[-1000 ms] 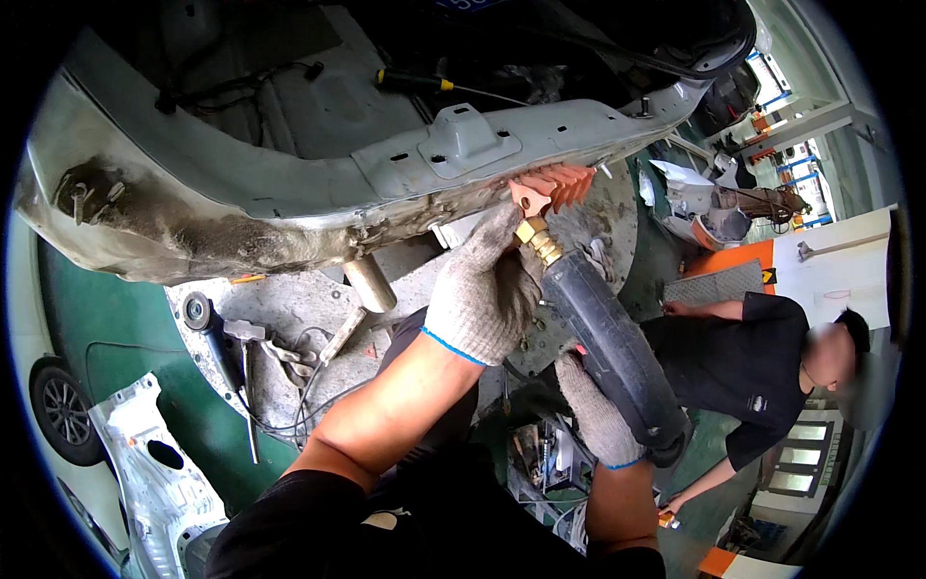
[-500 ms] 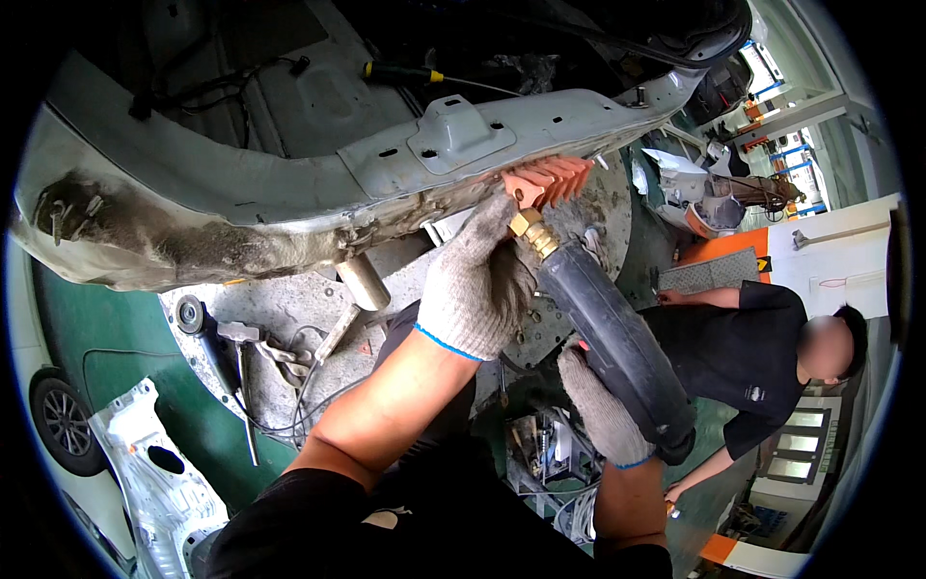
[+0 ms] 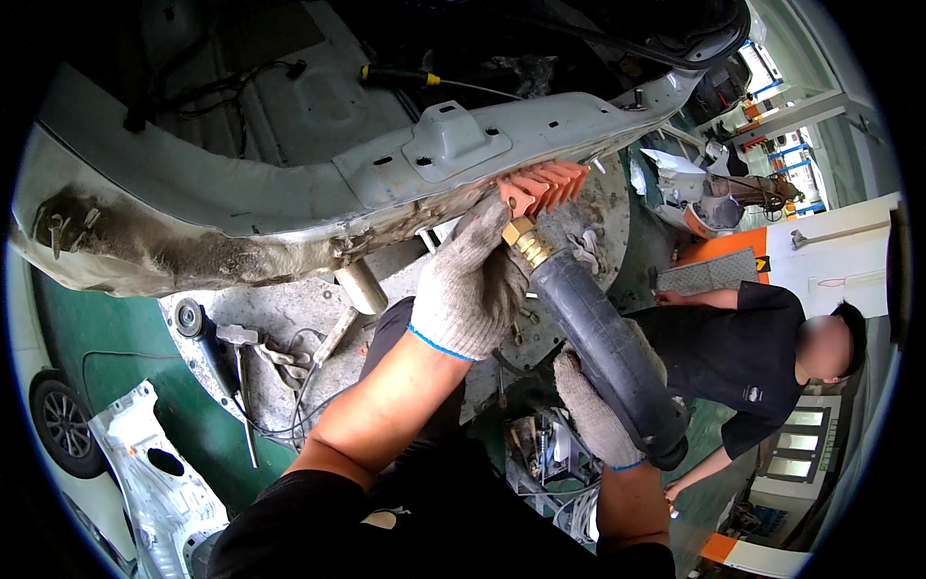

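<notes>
My left hand [image 3: 458,294], in a grey knit glove, is closed round the front of a black cylindrical tool [image 3: 593,333], its thumb touching the copper toothed head [image 3: 545,185]. A brass fitting [image 3: 526,241] joins that head to the black body. My right hand [image 3: 588,405], gloved alike, grips the rear of the body, partly hidden by it. The copper head lies against the lower edge of a grey, grimy car body panel [image 3: 289,203]. A screwdriver [image 3: 395,74] rests inside the car body above it.
A round metal platform [image 3: 207,376] below holds an angle grinder [image 3: 193,323], a hammer [image 3: 241,334] and other hand tools. A loose white panel [image 3: 140,444] is at lower left, near a car wheel [image 3: 63,425]. A person in black [image 3: 733,357] is at right, near a tool cart [image 3: 540,454].
The tool and both my hands have shifted slightly left in the view, the copper head still at the panel edge. The person at right has shifted a little, with head position changed slightly.
</notes>
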Demonstrator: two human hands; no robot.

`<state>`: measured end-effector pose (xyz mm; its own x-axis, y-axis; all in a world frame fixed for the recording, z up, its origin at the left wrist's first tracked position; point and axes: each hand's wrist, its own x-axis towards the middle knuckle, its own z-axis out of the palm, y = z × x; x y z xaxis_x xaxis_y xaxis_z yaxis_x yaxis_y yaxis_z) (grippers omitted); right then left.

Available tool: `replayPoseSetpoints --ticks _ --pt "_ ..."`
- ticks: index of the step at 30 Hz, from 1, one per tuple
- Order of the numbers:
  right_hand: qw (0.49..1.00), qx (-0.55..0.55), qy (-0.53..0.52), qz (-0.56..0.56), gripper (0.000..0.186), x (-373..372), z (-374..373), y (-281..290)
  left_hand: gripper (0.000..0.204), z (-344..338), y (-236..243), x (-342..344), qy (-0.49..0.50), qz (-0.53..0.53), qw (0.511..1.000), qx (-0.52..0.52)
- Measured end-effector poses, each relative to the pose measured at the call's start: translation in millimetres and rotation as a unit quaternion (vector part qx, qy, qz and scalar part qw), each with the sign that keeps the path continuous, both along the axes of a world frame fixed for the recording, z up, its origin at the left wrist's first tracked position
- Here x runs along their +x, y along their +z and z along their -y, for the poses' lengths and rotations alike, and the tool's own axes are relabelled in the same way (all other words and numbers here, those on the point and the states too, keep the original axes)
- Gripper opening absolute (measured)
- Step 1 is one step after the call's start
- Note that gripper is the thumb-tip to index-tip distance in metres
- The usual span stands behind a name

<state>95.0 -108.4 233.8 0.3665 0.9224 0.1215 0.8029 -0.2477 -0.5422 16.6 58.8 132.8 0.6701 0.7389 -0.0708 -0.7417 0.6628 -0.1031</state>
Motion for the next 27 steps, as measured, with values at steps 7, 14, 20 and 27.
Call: replayPoseSetpoints --ticks 7,14,20,27 --pt "0.999 0.012 -0.015 0.032 0.037 -7 -2 4 0.042 2 -9 -1 0.005 -0.032 0.999 -0.002" --pt "0.994 0.033 -0.05 -0.092 0.038 -8 -4 5 0.041 2 -6 0 0.01 -0.002 1.0 0.009" --pt "0.989 0.058 -0.055 -0.126 0.035 -9 -5 1 0.028 2 4 -3 0.001 0.036 0.999 0.009" --pt "0.984 0.085 -0.05 -0.146 0.028 -14 10 -3 0.033 13 -33 -17 0.021 -0.119 0.99 0.075"
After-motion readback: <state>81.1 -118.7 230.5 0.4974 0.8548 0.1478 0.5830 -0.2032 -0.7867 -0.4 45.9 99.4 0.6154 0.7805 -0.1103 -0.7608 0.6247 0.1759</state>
